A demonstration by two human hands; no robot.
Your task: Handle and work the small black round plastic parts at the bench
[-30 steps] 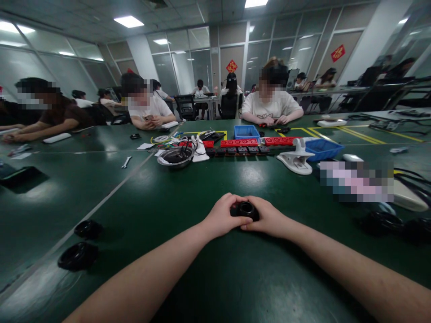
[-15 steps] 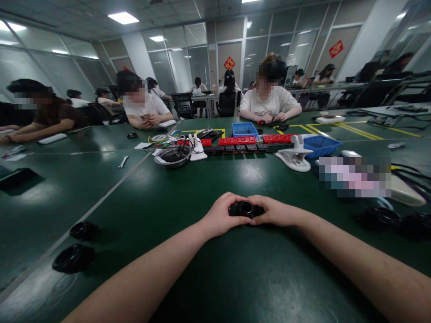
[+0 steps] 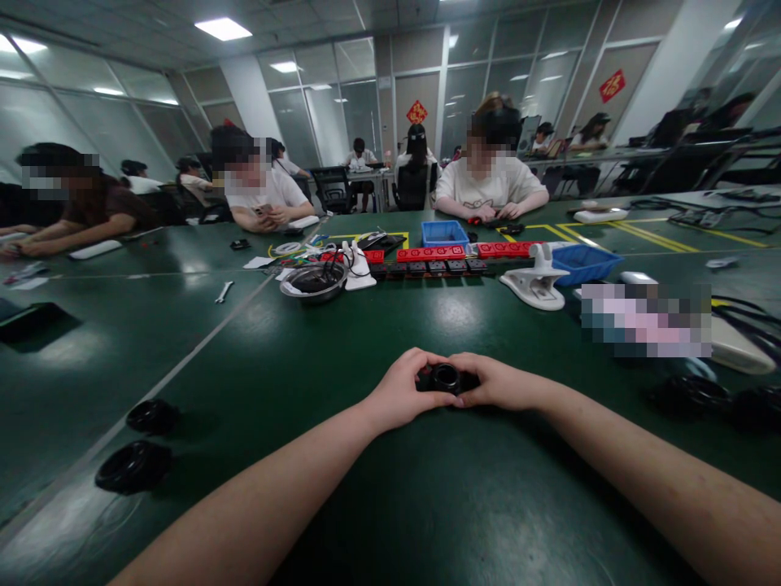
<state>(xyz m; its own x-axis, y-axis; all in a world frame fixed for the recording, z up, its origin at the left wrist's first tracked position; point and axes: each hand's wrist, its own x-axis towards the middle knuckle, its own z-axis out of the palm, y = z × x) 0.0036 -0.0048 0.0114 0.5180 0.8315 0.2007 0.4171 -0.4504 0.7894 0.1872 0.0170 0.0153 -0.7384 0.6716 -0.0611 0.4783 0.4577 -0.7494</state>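
Between my two hands, at the middle of the green table (image 3: 390,325), is a black part with a round hole in its top (image 3: 447,378). My left hand (image 3: 403,389) closes on it from the left, with thumb in front and fingers behind. From the right, my right hand (image 3: 491,382) grips it in the same way, and the fingertips of both hands meet around it. Its sides are mostly hidden by my fingers. Two black ring-like parts, a smaller one (image 3: 152,416) and a larger one (image 3: 134,467), lie to the left of my left forearm.
More black ring-like parts (image 3: 692,395) lie at the right. Farther back are a metal bowl (image 3: 314,297), red socket strips (image 3: 430,254), a white clip stand (image 3: 534,289) and blue bins (image 3: 444,233). A wrench (image 3: 224,292) lies at left. Several people sit beyond.
My hands keep the same grip on the black part and have hardly moved. The view has shifted very slightly.
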